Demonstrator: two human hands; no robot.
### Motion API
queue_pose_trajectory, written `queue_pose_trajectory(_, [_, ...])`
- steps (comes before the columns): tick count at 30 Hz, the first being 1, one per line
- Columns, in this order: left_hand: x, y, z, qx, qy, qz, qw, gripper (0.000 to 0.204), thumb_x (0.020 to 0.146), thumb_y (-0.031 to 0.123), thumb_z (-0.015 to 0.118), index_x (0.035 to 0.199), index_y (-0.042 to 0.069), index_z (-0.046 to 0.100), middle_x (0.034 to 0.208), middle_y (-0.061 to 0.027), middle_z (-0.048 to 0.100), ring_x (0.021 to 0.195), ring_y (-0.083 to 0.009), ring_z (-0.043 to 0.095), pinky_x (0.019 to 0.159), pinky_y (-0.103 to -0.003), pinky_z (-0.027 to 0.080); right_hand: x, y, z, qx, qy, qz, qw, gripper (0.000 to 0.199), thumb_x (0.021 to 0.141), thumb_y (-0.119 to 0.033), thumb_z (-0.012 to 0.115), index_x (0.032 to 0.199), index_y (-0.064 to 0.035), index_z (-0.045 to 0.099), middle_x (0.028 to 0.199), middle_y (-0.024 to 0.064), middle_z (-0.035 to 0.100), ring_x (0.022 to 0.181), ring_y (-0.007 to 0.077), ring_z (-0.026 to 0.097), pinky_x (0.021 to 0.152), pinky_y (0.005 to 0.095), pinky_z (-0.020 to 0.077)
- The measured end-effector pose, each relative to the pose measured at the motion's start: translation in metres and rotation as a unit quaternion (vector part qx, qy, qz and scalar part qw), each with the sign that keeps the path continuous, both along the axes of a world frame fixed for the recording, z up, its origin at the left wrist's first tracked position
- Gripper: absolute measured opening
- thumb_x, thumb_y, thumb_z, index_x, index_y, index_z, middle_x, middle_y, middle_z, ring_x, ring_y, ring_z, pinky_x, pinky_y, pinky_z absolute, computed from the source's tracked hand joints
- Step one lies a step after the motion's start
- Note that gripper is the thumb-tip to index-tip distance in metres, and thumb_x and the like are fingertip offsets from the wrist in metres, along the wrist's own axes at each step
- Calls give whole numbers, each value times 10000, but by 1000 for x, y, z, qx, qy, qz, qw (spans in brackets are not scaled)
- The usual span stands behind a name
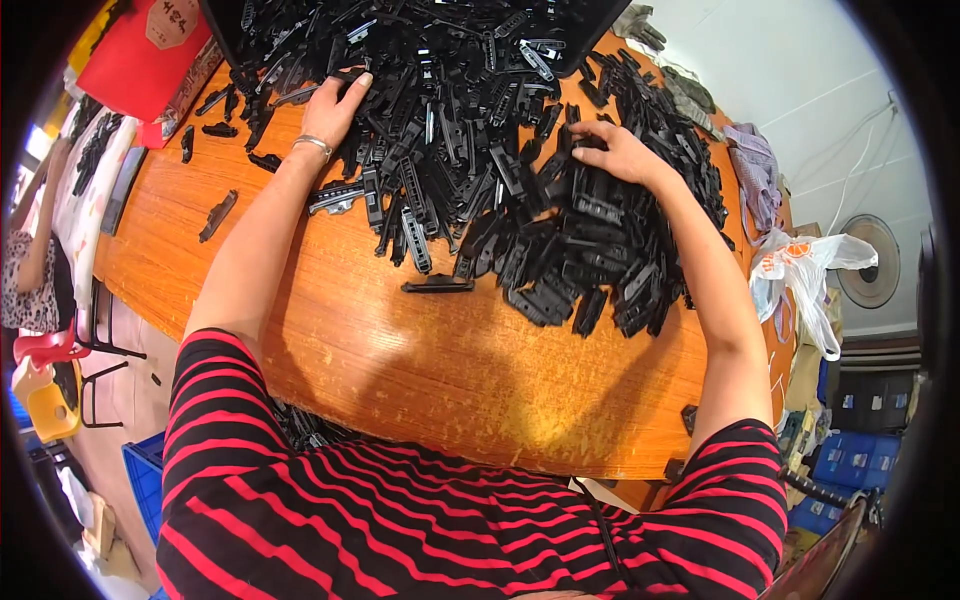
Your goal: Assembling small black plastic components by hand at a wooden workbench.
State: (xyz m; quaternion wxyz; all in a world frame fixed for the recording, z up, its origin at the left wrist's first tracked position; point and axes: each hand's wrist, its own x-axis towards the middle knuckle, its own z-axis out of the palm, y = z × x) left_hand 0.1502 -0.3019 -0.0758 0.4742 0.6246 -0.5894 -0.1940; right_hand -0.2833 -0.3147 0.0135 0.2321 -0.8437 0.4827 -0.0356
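A large heap of long, narrow black plastic parts (430, 170) covers the far half of the wooden table. My left hand (332, 112), with a bracelet at its wrist, reaches to the heap's left side. A dark plastic part lies between its thumb and fingers, which are partly hidden. On the right, my right hand (618, 155) is over the heap, its thumb and forefinger bent round a black plastic part (570, 118). Below that hand, similar parts (595, 240) lie closely together. A single part (437, 285) rests at the heap's near edge.
The wooden table (400, 370) has a curved near edge. Loose parts (218, 215) lie left of my left arm. A dark container (590, 35) borders the heap at the back. There is a red bag (145, 60) far left and a white plastic bag (805, 270) at right.
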Motion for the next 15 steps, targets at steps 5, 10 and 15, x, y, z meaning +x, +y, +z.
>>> queue_pose_trajectory(5, [-6, 15, 13, -98, 9, -2, 995, 464, 855, 418, 595, 1154, 64, 606, 1088, -181, 633, 1049, -311, 585, 927, -357, 424, 25, -12, 45, -49, 89, 24, 995, 489, 842, -388, 656, 1181, -40, 596, 1134, 166, 612, 1052, 277, 595, 888, 365, 461])
queue_pose_trajectory(10, [10, 16, 22, -181, -20, 71, 981, 372, 830, 261, 655, 1163, 103, 602, 1074, -110, 643, 1008, -221, 594, 905, -333, 450, 61, -96, 12, -317, -73, -72, 943, 473, 838, -409, 622, 1145, -49, 620, 976, 168, 670, 911, 306, 644, 818, 364, 492])
queue_pose_trajectory(15, [79, -9, 21, -148, -227, 296, 916, 477, 863, 455, 524, 1260, 193, 554, 1150, -142, 610, 1139, -330, 511, 955, -425, 391, 63, -163, -20, -369, -92, -157, 911, 694, 830, -537, 561, 1341, -78, 457, 1255, 278, 513, 1164, 403, 507, 978, 435, 407])
